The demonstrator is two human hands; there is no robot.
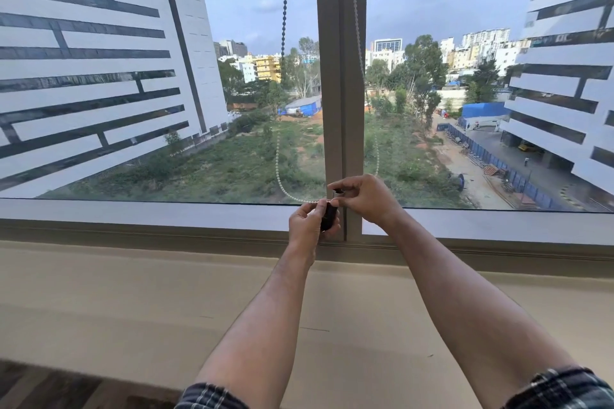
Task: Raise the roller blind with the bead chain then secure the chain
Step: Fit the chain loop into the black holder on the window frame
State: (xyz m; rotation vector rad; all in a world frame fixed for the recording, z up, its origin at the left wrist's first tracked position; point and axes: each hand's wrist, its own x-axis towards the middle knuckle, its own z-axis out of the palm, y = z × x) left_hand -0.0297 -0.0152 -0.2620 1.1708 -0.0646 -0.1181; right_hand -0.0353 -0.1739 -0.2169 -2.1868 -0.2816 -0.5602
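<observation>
White beads make up the chain (278, 163), which we see dropping down the glass left of the window post (340, 76), dark against the sky higher up and pale lower down, then curving right into our hands at the foot of the post. Our left hand (307, 226) is curled around a small black clip (329, 217), holding it upright against the frame. Our right hand (363, 197) pinches the clip's top with thumb and fingertips closed.
</observation>
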